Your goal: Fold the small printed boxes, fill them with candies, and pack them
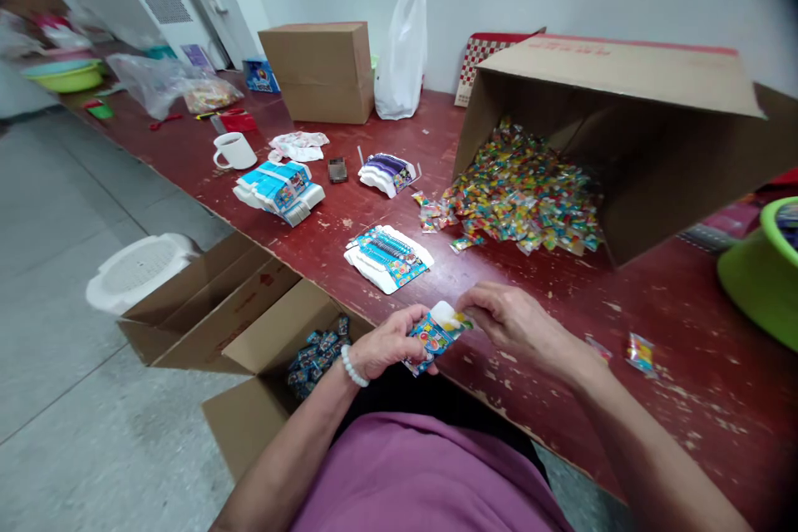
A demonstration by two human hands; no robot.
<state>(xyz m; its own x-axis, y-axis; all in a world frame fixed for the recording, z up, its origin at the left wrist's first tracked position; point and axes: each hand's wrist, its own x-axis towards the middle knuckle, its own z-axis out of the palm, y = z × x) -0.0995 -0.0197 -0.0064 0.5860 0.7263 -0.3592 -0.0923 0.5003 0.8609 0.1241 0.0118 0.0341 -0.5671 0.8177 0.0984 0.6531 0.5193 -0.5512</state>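
Observation:
My left hand [391, 345] is closed round a small blue printed candy box [431, 337], its white flap raised at the open end. At that opening, my right hand [508, 316] pinches a yellow-green wrapped candy [462, 321], partly hidden by the fingers. Just beyond my hands lies a stack of flat blue candy boxes [390, 256] on the red table [536, 366]. To the right, a large cardboard box [623, 66] rests on its side, and a heap of wrapped candies [529, 191] spills from its mouth.
Below the table edge, an open carton [258, 420] holds several filled blue boxes [317, 359]. A white stool [142, 266] stands beside another carton. On the table are a white mug [235, 151], blue bundles [279, 189], purple flat boxes [387, 174] and a green basin [764, 283].

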